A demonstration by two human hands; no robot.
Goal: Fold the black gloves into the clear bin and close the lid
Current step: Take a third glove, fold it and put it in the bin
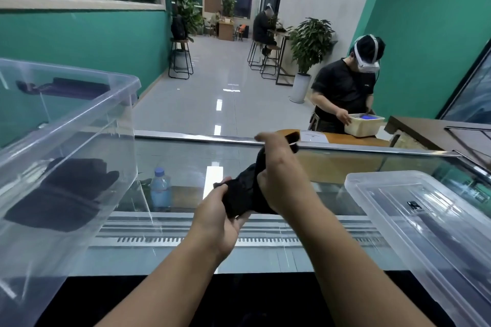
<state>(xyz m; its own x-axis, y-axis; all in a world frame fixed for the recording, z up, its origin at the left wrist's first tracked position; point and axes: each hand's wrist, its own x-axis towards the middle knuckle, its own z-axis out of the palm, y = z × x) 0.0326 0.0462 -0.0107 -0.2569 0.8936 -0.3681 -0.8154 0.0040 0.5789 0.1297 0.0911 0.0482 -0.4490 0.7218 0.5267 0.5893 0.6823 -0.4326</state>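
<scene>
I hold a crumpled black glove point(243, 195) in the air over a glass-topped counter, between both hands. My left hand point(218, 223) grips its lower end from below. My right hand point(279, 167) is curled round its upper part, and a bit of black fabric sticks out above the fingers. The clear bin point(87, 125) stands at the left with its mouth open. A second black glove point(61, 194) lies flat inside it, seen through the wall. The clear lid point(425, 218) lies flat on the counter at the right.
The glass counter point(332, 164) has a metal far edge; a water bottle point(160, 188) shows beneath the glass. A person in a headset handles a white box point(364, 125) at a wooden table beyond the counter. Stools and potted plants stand farther back.
</scene>
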